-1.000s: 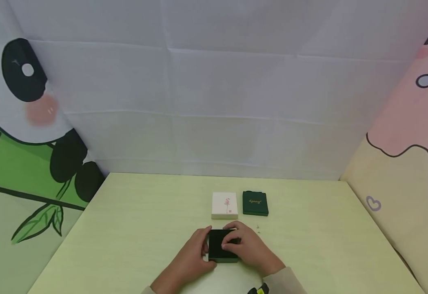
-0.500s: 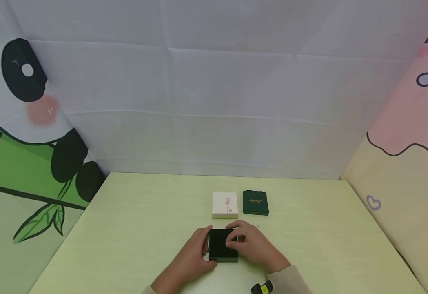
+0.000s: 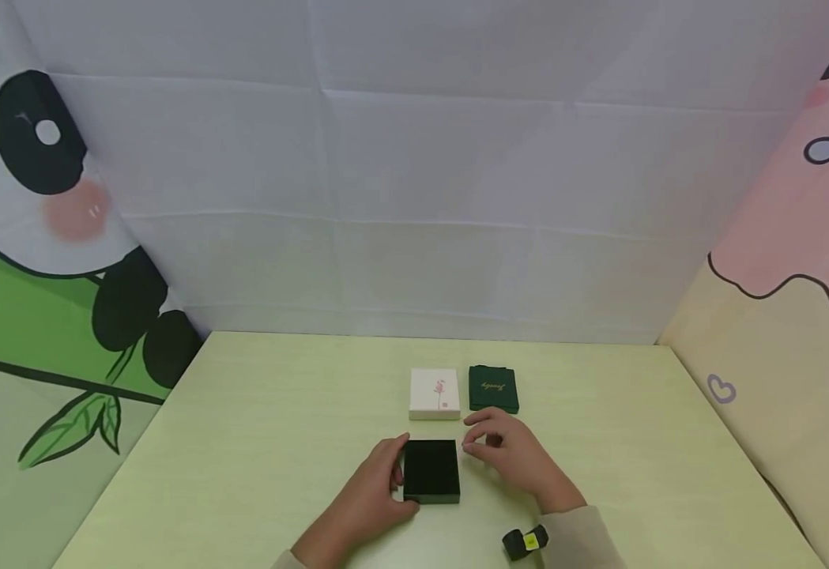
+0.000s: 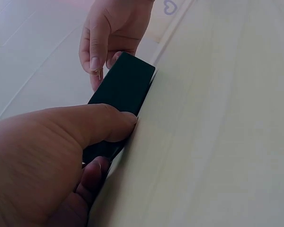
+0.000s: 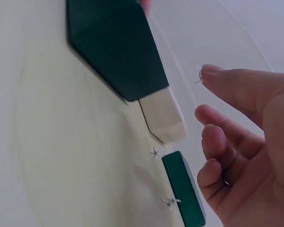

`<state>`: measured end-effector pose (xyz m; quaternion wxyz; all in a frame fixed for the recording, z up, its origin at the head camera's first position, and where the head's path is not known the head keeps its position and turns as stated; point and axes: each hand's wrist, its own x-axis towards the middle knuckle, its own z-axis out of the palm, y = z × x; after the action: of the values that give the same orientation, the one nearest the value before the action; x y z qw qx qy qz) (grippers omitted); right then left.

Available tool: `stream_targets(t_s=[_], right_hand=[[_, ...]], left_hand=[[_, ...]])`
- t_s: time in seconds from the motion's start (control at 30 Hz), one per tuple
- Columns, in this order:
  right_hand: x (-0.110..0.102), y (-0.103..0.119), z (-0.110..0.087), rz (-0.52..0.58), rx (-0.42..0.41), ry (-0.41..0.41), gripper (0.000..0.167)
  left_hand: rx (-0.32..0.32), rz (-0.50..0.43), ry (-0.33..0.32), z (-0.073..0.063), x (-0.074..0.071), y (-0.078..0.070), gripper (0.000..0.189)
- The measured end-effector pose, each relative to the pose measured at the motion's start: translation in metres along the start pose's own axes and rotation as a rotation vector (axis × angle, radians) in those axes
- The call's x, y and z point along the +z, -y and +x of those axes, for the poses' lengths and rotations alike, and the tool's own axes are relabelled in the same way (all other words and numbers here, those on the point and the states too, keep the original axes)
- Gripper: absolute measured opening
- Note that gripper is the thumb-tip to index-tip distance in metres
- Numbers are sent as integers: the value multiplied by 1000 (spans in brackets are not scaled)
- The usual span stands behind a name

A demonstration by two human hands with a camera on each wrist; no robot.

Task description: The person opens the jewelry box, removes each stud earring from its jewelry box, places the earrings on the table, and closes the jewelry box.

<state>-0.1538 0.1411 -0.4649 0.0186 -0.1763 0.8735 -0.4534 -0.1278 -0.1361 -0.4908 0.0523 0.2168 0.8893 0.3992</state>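
Note:
My left hand (image 3: 371, 490) grips the left side of a dark green jewellery box (image 3: 431, 472) whose black top faces up. In the left wrist view the thumb lies along its near wall, fingers curled below. Just right of the box, my right hand (image 3: 510, 450) is raised. Its thumb and index finger pinch a tiny thin-wired earring (image 5: 199, 80), clearest in the right wrist view. Two small spiky metallic pieces, one near (image 5: 155, 152) and one farther along (image 5: 170, 202), lie on the table by a green case (image 5: 182, 189); the right hand hides them in the head view.
Behind the box, a white box (image 3: 434, 393) with a pink flower print stands beside the dark green case with gold lettering. All rest on a pale yellow table (image 3: 279, 395), backed by a white cloth (image 3: 421, 182). Cartoon-printed panels rise at both sides.
My right hand has moved off the jewellery box, to the right and slightly back, uncovering its black top. The left hand keeps its grip, and the box stays in place.

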Motion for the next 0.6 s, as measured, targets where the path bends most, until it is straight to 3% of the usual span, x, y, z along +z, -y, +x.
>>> stream_targets(t_s=[0.6], right_hand=[[-13,-8,-2,24,46,-133,5]], left_hand=[[-16,-12,10,0,0,-1,95]])
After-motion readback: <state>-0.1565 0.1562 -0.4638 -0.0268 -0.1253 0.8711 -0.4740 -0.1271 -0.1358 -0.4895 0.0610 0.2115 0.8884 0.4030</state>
